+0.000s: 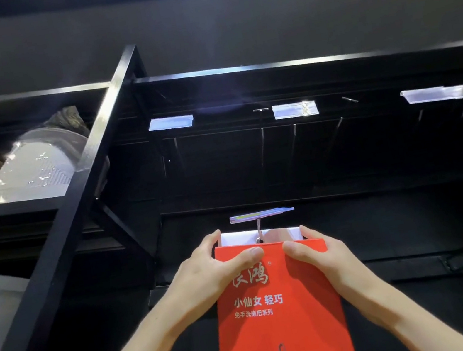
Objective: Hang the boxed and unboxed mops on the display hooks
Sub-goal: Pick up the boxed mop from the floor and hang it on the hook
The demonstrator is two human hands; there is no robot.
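A red mop box stands upright, long axis vertical, near centre; the left hand and right hand grip its top corners; the display hook meets the white flap just above, between them.

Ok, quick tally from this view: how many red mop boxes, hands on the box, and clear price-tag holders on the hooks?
Red mop box: 1
Hands on it: 2, left hand and right hand
Clear tag holders: 4
Total: 7
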